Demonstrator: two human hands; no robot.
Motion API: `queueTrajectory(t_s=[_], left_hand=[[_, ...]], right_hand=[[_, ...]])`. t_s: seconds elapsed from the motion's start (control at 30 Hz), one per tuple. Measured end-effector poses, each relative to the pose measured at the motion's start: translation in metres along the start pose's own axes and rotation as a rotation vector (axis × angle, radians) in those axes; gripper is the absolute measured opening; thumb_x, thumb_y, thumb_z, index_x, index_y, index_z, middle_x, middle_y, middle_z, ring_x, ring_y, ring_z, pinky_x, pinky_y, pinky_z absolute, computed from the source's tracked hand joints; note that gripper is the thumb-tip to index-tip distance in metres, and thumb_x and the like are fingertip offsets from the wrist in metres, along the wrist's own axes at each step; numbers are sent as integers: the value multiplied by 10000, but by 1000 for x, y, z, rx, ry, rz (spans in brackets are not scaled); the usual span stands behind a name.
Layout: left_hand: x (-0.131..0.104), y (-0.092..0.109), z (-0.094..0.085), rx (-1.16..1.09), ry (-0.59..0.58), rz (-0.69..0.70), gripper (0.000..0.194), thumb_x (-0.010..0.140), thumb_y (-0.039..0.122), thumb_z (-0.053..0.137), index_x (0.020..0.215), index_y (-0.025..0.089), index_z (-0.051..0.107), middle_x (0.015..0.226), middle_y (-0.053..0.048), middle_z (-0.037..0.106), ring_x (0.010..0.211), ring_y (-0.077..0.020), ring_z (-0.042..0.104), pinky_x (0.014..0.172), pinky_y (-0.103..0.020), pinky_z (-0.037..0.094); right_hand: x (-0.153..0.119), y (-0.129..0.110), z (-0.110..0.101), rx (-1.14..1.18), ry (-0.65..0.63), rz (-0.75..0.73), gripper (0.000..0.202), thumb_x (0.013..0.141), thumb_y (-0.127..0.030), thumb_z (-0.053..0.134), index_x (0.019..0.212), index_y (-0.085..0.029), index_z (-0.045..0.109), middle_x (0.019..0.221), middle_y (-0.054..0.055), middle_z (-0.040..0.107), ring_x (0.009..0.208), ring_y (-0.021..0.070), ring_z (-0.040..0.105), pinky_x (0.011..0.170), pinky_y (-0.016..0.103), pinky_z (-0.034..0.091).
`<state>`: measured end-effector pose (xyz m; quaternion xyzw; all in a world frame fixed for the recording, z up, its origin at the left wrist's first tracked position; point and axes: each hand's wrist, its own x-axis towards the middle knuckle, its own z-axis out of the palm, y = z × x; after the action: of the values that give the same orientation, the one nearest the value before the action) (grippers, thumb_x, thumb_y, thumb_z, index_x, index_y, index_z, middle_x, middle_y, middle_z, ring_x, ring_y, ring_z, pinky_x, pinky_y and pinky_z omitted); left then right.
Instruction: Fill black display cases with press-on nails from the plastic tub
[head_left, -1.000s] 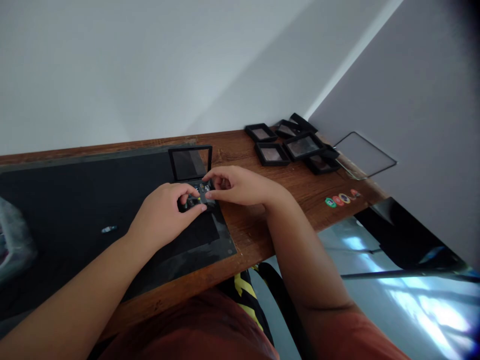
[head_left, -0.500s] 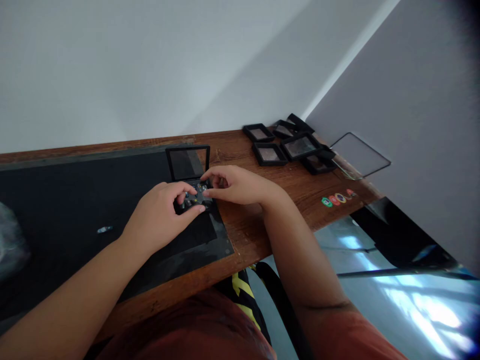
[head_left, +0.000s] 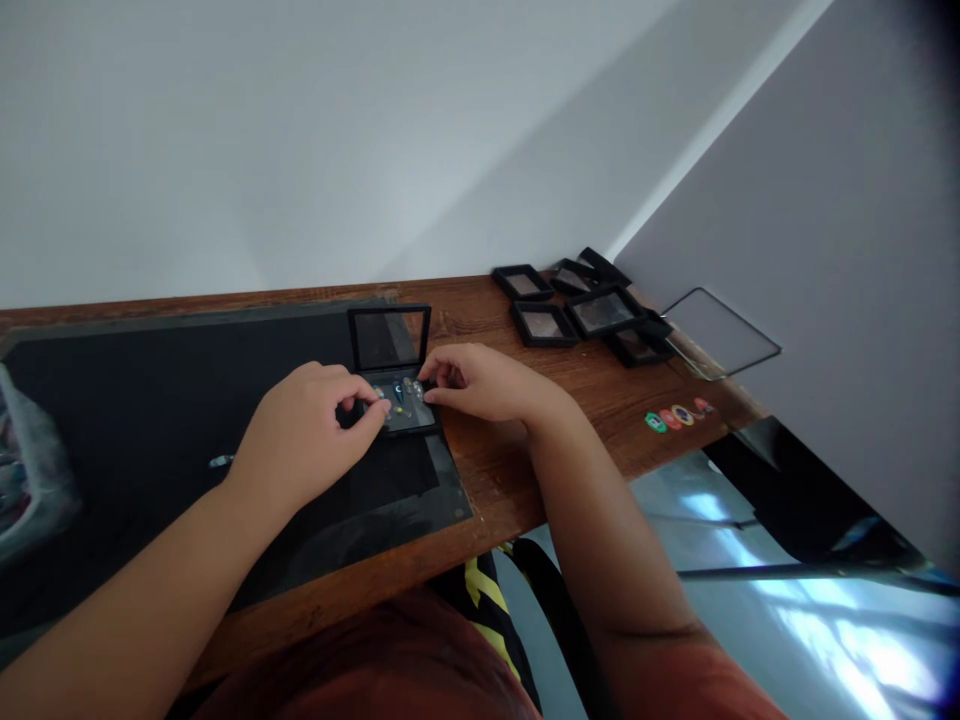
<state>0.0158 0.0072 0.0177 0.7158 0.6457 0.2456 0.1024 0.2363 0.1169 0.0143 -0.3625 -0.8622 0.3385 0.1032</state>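
A hinged black display frame lies opened on the dark mat, its clear-windowed lid standing up at the back. Several small shiny trinkets rest on the film of its lower half. My left hand is over the frame's left side, thumb and forefinger pinched together; whatever is between them is too small to make out. At the right edge of the frame, my right hand has its thumb and forefinger against the rim, other fingers curled. One loose small trinket lies on the mat beside my left wrist.
Several black display frames are piled at the back right of the wooden table. Colourful round stickers lie near the right edge. A clear plastic container stands at far left on the black mat.
My left hand has drawn back leftward and its thumb and forefinger have closed together. My right thumb has moved off the trinkets to the frame's edge. The view has shifted slightly.
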Motion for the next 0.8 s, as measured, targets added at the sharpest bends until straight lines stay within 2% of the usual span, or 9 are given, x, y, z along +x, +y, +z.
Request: queueTrajectory(t_s=[0.17,0.57,0.8], left_hand=[[-2,3,9,52,-57,45,246,912,401,610,843,271,807,772,-40,688,842,-258,572,708,-376,396],[-3,7,10,85,-117,46,279,950,399,586,890,269,826,740,-32,656,820,-235,556,684,-340,366],[-3,6,13,74,-140,38,287,948,399,583,1024,261,822,771,-38,668,845,-248,581,719,-351,397]], right_hand=[[0,-1,2,-22,19,-8,158,889,-226,761,1009,-147,695,816,2,656,718,116,564,670,240,377],[0,-6,5,-66,8,-9,150,893,-230,764,997,-151,690,813,-6,652,692,105,536,650,239,345],[-2,-12,2,-102,0,8,194,884,-249,774,1026,-153,684,821,-9,658,691,100,541,644,239,337]])
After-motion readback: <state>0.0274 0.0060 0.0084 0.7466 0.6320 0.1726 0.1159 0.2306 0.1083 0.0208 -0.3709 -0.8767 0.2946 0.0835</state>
